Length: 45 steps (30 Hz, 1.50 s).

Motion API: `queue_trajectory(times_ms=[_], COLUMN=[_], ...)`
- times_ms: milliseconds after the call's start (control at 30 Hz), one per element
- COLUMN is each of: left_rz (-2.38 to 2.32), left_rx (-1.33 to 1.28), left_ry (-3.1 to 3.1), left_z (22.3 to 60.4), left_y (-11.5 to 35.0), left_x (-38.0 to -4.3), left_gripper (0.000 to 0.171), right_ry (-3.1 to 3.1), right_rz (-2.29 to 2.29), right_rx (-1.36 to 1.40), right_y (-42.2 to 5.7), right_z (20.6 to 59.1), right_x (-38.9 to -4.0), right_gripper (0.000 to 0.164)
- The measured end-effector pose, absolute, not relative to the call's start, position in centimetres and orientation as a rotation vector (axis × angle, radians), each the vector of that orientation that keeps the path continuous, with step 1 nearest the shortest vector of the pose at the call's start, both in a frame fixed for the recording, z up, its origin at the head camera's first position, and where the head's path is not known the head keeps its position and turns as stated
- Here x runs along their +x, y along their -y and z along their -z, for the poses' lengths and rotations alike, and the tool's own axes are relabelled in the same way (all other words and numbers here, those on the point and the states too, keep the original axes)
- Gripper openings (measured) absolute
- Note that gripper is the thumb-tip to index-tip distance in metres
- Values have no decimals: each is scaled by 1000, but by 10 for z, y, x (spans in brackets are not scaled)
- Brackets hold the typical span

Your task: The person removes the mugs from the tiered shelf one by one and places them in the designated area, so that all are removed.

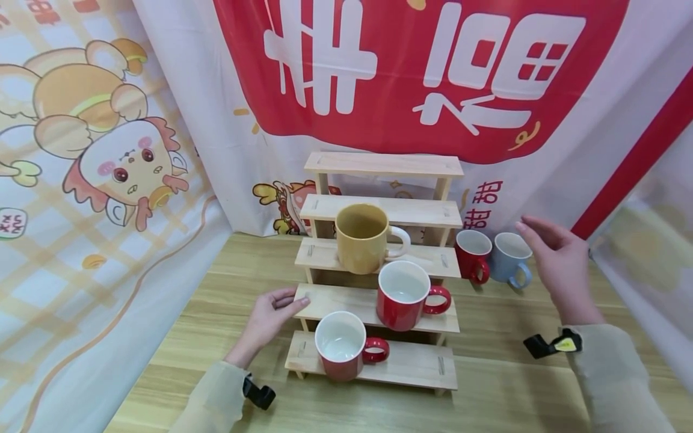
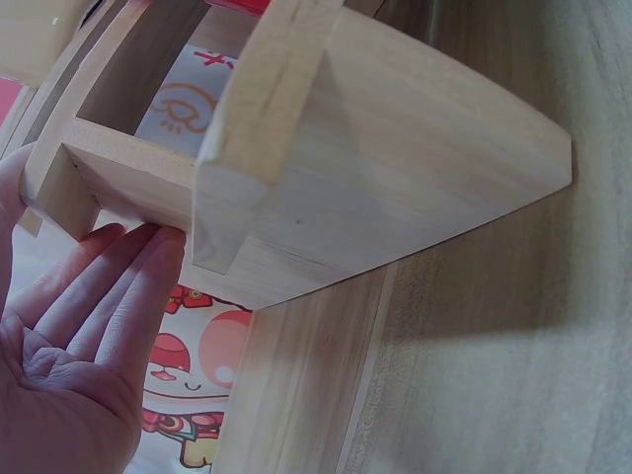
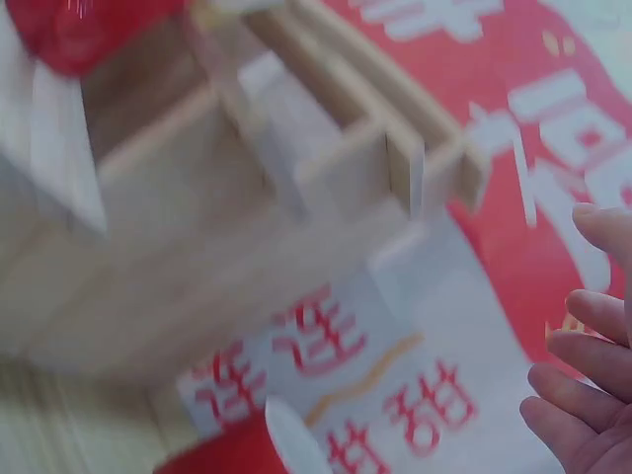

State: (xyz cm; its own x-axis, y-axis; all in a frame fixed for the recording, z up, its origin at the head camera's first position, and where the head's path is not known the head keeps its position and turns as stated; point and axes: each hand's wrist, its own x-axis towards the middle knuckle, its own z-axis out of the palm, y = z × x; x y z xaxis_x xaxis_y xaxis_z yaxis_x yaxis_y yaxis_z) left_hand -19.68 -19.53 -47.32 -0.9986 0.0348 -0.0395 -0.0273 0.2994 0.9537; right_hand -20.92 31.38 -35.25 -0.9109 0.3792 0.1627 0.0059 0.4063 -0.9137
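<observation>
A stepped wooden shelf (image 1: 373, 296) carries a yellow mug (image 1: 361, 238) on its middle step. One step below is a red mug (image 1: 400, 308) with a white inside, and another red mug (image 1: 342, 352) stands on the lowest step. My left hand (image 1: 273, 313) pinches the left end of the second step, thumb above and fingers (image 2: 123, 286) beneath. To the right of the shelf, a small red mug (image 1: 473, 255) and a light blue mug (image 1: 509, 258) stand on the table. Beside the blue mug my right hand (image 1: 563, 264) is raised, fingers extended and holding nothing.
The wood-grain table (image 1: 216, 337) extends around the shelf. A printed cloth (image 1: 195, 90) hangs behind and at the left, close to the shelf's back. At the right is another pale cloth with a red stripe (image 1: 639, 162).
</observation>
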Motion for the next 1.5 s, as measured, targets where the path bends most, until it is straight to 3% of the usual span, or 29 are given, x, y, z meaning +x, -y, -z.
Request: queue_trajectory(times_ms=[367, 767, 1167, 1500], left_rz=[-1839, -1847, -1846, -1834], left_rx=[8, 25, 22, 19], left_ry=[-2485, -2490, -2482, -2491], left_z=[475, 473, 473, 474], left_y=[196, 196, 196, 197], left_x=[-198, -195, -196, -197], left_gripper=[56, 62, 64, 65], right_ry=[2387, 2439, 2513, 2614], right_rz=[-1495, -1667, -1693, -1615], right_rx=[62, 377, 502, 380], right_y=[-247, -190, -157, -150], right_z=[329, 328, 325, 323], right_x=[-198, -198, -216, -227], right_gripper=[51, 50, 46, 38])
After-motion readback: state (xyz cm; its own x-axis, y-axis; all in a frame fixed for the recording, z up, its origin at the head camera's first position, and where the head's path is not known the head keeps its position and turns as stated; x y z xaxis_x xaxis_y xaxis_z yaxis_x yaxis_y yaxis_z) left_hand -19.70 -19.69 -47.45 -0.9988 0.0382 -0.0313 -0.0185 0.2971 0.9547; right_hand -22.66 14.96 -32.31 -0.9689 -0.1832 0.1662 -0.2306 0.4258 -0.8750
